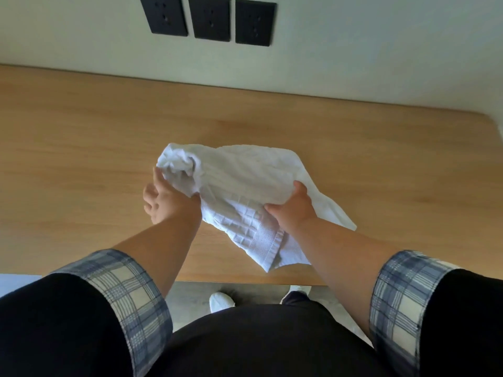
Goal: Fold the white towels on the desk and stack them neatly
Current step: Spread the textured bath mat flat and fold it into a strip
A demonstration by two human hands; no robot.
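A rumpled white towel (239,183) with a woven check pattern is held just above the wooden desk (81,148), near its front edge. My left hand (163,202) grips the bunched left end of the towel from below. At the right edge my right hand (292,206) pinches the cloth, thumb on top. A hemmed corner hangs down between my forearms, and another flap trails to the right behind my right wrist. Only this one towel can be seen.
The desk runs against a pale wall with three black socket plates (209,19). Its right end stops at a corner (490,123). Below the front edge are the floor and my feet (221,300).
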